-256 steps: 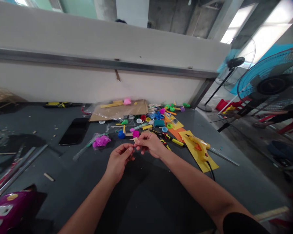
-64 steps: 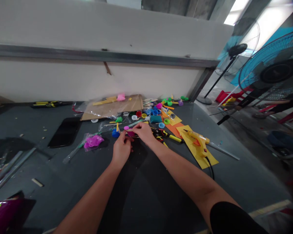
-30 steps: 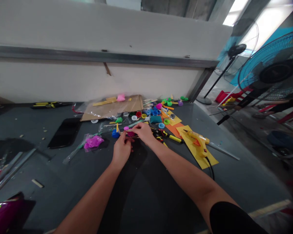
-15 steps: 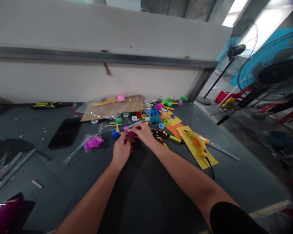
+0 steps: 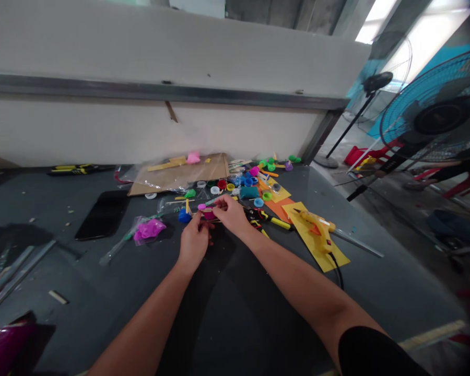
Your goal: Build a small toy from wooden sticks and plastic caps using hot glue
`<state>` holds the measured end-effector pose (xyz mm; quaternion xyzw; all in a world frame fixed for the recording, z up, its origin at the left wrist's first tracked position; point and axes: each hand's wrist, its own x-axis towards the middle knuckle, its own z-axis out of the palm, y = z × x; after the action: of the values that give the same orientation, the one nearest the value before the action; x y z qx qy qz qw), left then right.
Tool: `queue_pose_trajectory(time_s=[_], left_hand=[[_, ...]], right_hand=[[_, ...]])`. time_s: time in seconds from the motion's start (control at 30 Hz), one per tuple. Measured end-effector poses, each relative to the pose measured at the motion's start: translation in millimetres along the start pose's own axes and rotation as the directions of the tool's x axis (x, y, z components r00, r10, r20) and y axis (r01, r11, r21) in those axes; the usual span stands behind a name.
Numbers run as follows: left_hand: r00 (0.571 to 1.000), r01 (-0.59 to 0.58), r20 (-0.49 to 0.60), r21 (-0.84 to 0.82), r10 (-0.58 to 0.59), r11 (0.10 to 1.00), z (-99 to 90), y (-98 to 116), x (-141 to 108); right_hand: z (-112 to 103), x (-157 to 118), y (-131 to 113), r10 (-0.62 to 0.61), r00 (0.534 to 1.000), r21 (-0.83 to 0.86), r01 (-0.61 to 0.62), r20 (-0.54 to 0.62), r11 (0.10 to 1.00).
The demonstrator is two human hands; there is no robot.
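Note:
Near the table's middle, both hands meet over a small craft piece. My left hand [image 5: 194, 240] is closed, its thumb and finger pinching one end of a short pale wooden stick [image 5: 208, 210]. From the right, my right hand [image 5: 231, 215] pinches the other end. Right by the stick is a magenta piece [image 5: 209, 215], partly hidden by fingers; whether the two are joined I cannot tell. A pink round bit [image 5: 201, 207] shows just behind the left fingertips. Left of them is a blue bottle cap [image 5: 184, 215] with a yellow stick upright at it.
Pliers [image 5: 276, 220] with yellow-black handles lie right of my hands. Farther right, a yellow glue gun [image 5: 317, 230] rests on yellow foam sheet [image 5: 331, 263]. Coloured caps [image 5: 222, 184], cardboard [image 5: 141, 187], a black phone [image 5: 103, 214] and bagged purple clay [image 5: 149, 230] lie around.
The hands keep nearly the same place, with a slight shift of the fingers around the stick. More of the magenta piece shows between them. The whole view has drifted very slightly.

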<state>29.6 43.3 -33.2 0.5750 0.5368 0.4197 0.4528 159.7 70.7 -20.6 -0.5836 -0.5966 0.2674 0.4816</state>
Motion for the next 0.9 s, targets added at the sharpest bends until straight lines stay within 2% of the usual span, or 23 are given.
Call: queue_pose_trajectory(time_s=[0.13,0.23,0.53,0.9], left_hand=[[1.000,-0.025,-0.005,0.004,0.025,1.000,-0.2,0.3,-0.3],[0.999,-0.045,-0.005,0.003,0.045,0.999,-0.2,0.4,-0.3],[0.999,-0.036,0.007,0.001,0.036,0.999,-1.0,2.0,-0.3],[0.999,-0.030,0.013,-0.009,0.030,1.000,-0.8,3.1,0.0]], right_hand=[[-0.3,-2.8,1.6,-0.157,0.987,-0.140,0.160,0.033,0.977],[1.6,-1.9,3.4,-0.207,0.975,-0.203,0.218,0.074,0.955],[2.8,1.5,1.3,-0.254,0.962,-0.245,0.272,0.104,0.930],[3.4,2.7,-3.7,-0.182,0.981,-0.195,0.192,0.068,0.962]])
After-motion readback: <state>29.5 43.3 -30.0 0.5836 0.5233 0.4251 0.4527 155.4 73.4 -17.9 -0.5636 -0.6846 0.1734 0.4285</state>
